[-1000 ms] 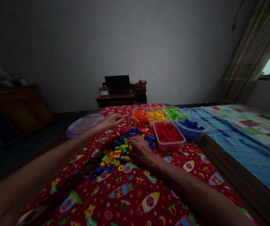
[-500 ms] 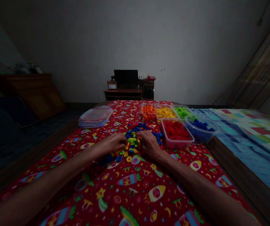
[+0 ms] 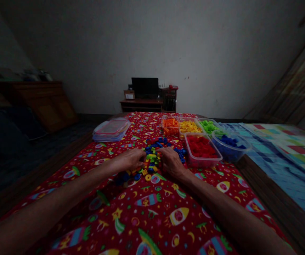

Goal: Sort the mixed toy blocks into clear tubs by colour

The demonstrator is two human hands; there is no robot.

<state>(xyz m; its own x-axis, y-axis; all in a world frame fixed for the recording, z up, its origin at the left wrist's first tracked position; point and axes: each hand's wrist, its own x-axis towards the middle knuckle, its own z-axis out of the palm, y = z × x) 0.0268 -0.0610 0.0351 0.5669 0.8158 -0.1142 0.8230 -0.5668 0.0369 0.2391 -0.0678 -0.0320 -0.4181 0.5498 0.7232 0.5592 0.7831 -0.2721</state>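
We see both bare hands working over a loose pile of plastic building bricks (image 3: 152, 158), which lies on a red rocket-print tablecloth (image 3: 152, 223) between them. Our left hand (image 3: 134, 159) sits at the pile's left side, its fingers curled down and bunched narrowly toward the thumb; we cannot tell whether a brick is pinched there. Our right hand (image 3: 171, 160) rests at the pile's right side, its fingers bent down toward the bricks, and its fingertips are too dim for us to tell whether they hold anything.

In the pile we make out blue, green, yellow, orange and red pieces. A yellow ring-shaped piece (image 3: 148, 177) lies at the near edge, with a blue round piece (image 3: 137, 176) just left of it. More blue bricks (image 3: 180, 154) lie beyond the right hand, just beside a clear rectangular box (image 3: 204, 163) of red pieces (image 3: 201, 146). Right of that box we see a round clear tub (image 3: 229, 153) with blue pieces (image 3: 231, 141). Behind them stand containers of orange pieces (image 3: 170, 123), yellow pieces (image 3: 189, 126) and lime-green pieces (image 3: 208, 126). At the table's far left lies a stack of clear lids (image 3: 111, 131). Against the far wall, we see a black monitor (image 3: 145, 88) on a wooden desk (image 3: 141, 101).
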